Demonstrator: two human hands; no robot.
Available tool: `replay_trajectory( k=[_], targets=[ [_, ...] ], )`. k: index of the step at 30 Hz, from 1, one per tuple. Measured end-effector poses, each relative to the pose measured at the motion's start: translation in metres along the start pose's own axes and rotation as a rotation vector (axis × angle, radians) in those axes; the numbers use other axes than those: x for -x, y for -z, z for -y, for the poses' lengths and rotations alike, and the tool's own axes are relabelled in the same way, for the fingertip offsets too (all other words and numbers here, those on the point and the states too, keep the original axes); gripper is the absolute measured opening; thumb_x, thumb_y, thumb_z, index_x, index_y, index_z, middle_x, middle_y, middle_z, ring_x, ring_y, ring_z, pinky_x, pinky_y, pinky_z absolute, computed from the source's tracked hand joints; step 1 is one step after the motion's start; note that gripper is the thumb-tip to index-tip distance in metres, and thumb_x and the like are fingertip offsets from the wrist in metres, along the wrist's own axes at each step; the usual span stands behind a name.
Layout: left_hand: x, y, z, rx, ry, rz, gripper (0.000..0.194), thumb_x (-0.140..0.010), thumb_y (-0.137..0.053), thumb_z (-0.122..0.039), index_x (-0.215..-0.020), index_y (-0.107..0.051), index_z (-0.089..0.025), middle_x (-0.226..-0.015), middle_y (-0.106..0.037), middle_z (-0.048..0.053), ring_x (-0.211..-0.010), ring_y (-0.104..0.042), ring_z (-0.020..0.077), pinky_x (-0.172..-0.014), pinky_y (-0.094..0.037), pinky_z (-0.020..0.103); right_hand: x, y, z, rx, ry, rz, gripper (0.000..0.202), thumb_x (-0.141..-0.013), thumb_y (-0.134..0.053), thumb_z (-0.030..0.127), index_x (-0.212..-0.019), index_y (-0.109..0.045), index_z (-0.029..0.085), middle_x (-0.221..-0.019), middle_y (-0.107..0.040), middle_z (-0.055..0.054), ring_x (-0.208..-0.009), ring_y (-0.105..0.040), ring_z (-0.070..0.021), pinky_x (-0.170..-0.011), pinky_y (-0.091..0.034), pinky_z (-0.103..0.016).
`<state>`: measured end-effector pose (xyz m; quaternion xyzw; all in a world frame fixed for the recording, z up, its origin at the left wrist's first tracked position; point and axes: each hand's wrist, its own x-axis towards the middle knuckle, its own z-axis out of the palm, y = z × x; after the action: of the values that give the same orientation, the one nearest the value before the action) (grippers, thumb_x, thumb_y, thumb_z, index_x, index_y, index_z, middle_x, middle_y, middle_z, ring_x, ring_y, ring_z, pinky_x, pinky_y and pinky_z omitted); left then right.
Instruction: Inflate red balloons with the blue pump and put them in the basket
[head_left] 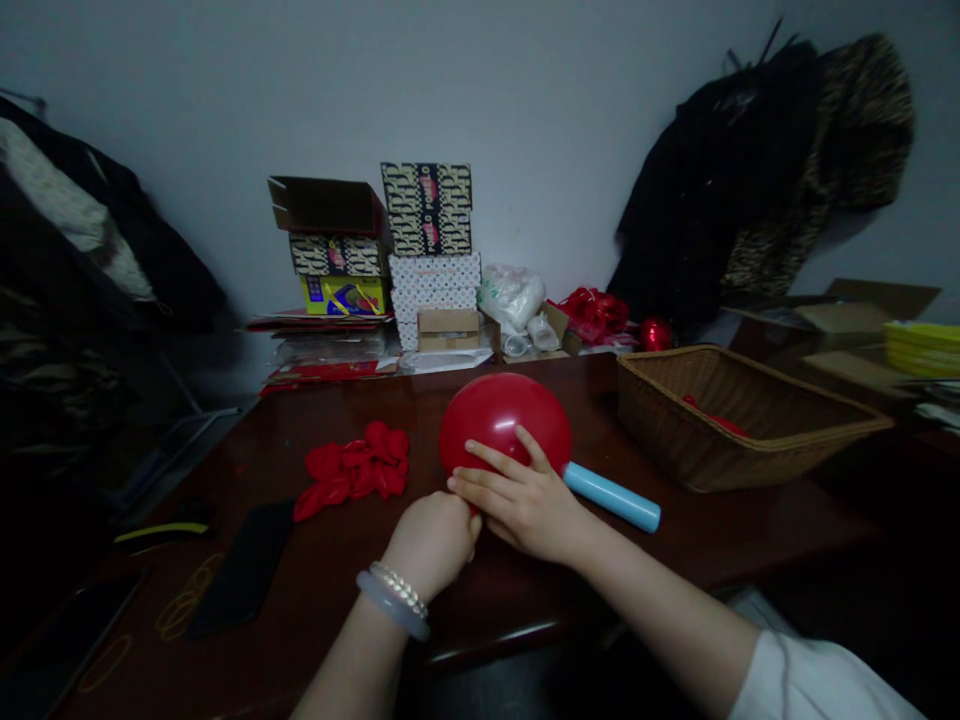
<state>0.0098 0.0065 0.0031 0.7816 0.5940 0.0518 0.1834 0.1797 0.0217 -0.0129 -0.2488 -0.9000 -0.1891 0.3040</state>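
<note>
A blown-up red balloon (504, 405) is over the middle of the table, close in front of me. My left hand (435, 540), with bracelets at its wrist, is closed at the balloon's lower left side, where a bit of red shows by the fingers; the balloon's neck is mostly hidden. Against the near side of the balloon lies my right hand (525, 495), its fingers stretched out and spread. A light-blue cylinder (615, 495) lies on the table just right of the balloon, its left end partly hidden behind it.
Left of the balloon is a pile of limp red balloons (356, 465). A dark phone-like slab (244, 570) and several rubber bands (184, 605) lie nearer. A wicker basket (675, 430) stands on the right. Stacked boxes (435, 280) and plastic bags (514, 298) line the wall.
</note>
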Motion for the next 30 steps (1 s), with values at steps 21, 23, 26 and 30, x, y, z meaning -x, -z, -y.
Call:
replay_trajectory(
  k=[21, 23, 26, 30],
  targets=[
    [0.009, 0.019, 0.002, 0.112, -0.330, -0.636, 0.022, -0.095, -0.038, -0.029, -0.082, -0.053, -0.020, -0.080, -0.058, 0.003, -0.070, -0.054, 0.0174, -0.063, -0.038, 0.029, -0.028, 0.022, 0.009, 0.000, -0.320, -0.161, 0.022, -0.093, -0.051, 0.024, -0.108, -0.066, 0.027, -0.114, -0.069, 0.002, -0.127, -0.047, -0.0198, -0.116, 0.002, -0.055],
    [0.008, 0.019, 0.003, 0.045, -0.360, -0.696, 0.019, -0.095, -0.039, -0.026, -0.085, -0.053, -0.020, -0.081, -0.056, 0.004, -0.074, -0.054, 0.0182, -0.068, -0.040, 0.030, -0.029, 0.019, 0.011, -0.009, -0.360, -0.164, 0.022, -0.093, -0.050, 0.024, -0.107, -0.066, 0.028, -0.114, -0.069, 0.002, -0.126, -0.048, -0.0204, -0.116, 0.000, -0.055],
    [0.007, 0.019, 0.004, -0.042, -0.375, -0.789, 0.016, -0.094, -0.042, -0.026, -0.085, -0.054, -0.019, -0.081, -0.055, 0.004, -0.078, -0.054, 0.0197, -0.074, -0.043, 0.034, -0.031, 0.017, 0.014, -0.034, -0.414, -0.143, 0.022, -0.092, -0.050, 0.024, -0.107, -0.066, 0.028, -0.114, -0.069, 0.000, -0.124, -0.049, -0.0209, -0.115, -0.003, -0.055],
    [0.003, 0.014, 0.004, -0.021, -0.380, -0.820, 0.014, -0.094, -0.043, -0.024, -0.091, -0.056, -0.019, -0.087, -0.057, 0.005, -0.083, -0.055, 0.0196, -0.078, -0.044, 0.034, -0.033, 0.017, 0.015, -0.049, -0.455, -0.118, 0.024, -0.092, -0.051, 0.025, -0.111, -0.065, 0.026, -0.118, -0.067, -0.001, -0.124, -0.048, -0.0208, -0.115, -0.005, -0.054]
  ],
)
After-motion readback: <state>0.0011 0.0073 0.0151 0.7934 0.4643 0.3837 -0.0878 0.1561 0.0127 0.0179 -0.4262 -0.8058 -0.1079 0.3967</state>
